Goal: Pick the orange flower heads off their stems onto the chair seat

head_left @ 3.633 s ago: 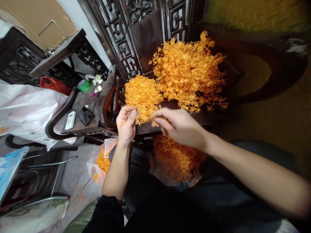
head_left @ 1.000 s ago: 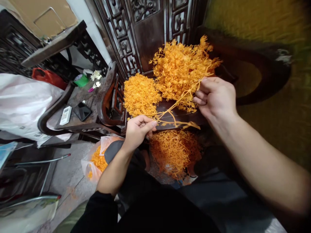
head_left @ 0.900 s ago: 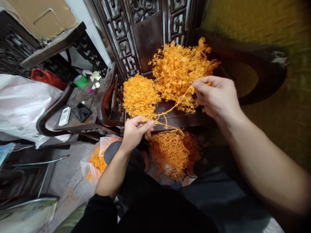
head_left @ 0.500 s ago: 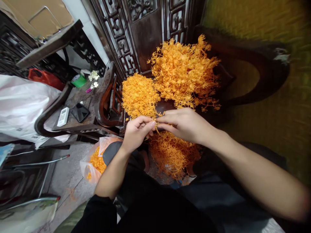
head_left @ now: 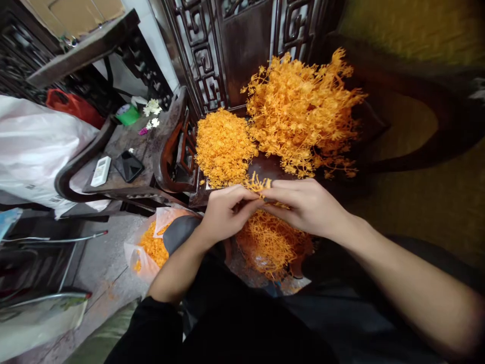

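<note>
An orange branched sprig (head_left: 256, 183) is pinched between my two hands, its thin tips poking up above the fingers. My left hand (head_left: 228, 211) is closed on it with thumb and forefinger. From the other side, my right hand (head_left: 308, 205) grips it, fingers pointing left and almost touching the left fingertips. Behind the hands lie a low heap of small orange pieces (head_left: 224, 146) and, to its right, a taller bushy pile of orange sprigs (head_left: 305, 111). Below the hands sits a tangle of thin orange stems (head_left: 271, 245). The pinched ends are partly hidden by my fingers.
A dark carved wooden chair (head_left: 248, 48) holds the piles. On a wooden side table at left lie a black phone-like object (head_left: 129, 166), a white remote-like device (head_left: 101, 171) and a green tape roll (head_left: 128, 115). A plastic bag (head_left: 132, 253) with orange pieces stands on the floor.
Both hands have shifted slightly right in the picture, and the scene has moved a little with the head. More orange branch tips now show above the fingers.
</note>
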Demonstrator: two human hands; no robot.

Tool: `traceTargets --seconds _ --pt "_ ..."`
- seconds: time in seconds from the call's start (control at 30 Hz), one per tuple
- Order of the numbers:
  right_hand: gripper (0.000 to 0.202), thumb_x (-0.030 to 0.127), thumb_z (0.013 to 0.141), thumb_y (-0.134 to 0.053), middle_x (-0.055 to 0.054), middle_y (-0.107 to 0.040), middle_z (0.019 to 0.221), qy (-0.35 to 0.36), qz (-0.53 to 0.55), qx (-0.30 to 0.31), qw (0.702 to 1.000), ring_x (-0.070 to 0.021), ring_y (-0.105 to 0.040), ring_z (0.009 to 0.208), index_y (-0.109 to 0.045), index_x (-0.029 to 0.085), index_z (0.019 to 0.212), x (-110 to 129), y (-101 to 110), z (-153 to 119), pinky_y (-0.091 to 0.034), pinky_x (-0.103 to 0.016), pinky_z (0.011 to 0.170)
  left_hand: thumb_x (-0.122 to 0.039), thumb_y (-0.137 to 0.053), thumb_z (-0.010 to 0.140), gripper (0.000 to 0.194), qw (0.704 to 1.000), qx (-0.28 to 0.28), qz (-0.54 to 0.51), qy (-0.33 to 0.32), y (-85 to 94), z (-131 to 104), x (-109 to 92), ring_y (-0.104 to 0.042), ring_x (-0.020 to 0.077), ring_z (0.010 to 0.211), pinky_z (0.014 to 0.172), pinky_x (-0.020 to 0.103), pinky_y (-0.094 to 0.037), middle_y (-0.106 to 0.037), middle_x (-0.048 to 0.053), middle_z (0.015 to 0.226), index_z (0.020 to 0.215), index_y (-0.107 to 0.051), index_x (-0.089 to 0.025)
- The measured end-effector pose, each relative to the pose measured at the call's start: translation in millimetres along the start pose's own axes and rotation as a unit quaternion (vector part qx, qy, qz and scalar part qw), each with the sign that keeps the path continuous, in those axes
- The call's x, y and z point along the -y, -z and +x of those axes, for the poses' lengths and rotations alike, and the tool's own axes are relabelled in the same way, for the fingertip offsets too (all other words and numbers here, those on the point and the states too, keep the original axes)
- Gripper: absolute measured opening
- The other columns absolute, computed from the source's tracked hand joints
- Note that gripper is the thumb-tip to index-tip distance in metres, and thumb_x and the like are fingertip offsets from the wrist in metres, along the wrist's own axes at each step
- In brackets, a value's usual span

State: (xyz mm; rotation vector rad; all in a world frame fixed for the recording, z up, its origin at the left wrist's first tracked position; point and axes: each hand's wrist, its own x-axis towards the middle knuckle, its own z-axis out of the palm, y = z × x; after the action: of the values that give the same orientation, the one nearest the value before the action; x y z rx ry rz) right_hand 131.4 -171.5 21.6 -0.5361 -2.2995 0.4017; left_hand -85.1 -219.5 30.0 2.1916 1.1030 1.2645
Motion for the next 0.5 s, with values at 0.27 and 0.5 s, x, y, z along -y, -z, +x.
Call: traceTargets --seconds 0.27,0.5 --pt "0.022 0.024 0.099 -0.054 -0.005 -0.066 0.074 -0.046 -0.149 0.055 0.986 -0.0156 -0.057 0.059 -0.066 0.019 0.082 6.2 -6.5 5.4 -0.034 -0.031 0.053 -0.02 -0.062 0.098 0.004 0.992 -0.021 0.042 -0.119 -6.0 -5.4 -7.0 -0.067 0.0108 0.071 0.066 0.024 -0.054 -0.071 0.0 0.079 0.096 -0.065 -0.02" --pt "0.025 0.038 0.093 -0.063 -0.005 -0.074 0.075 -0.262 -0.099 0.107 0.954 -0.019 -0.065 0.063 -0.075 0.019 0.081 -23.8 0.4 -13.1 -0.041 -0.032 0.06 -0.026 -0.064 0.098 0.012 0.993 -0.111 0.009 -0.036 22.4 -4.5 -5.9 -0.07 0.0106 0.071 0.067 0.024 -0.056 -0.073 0.0 0.078 0.088 -0.067 -0.021"
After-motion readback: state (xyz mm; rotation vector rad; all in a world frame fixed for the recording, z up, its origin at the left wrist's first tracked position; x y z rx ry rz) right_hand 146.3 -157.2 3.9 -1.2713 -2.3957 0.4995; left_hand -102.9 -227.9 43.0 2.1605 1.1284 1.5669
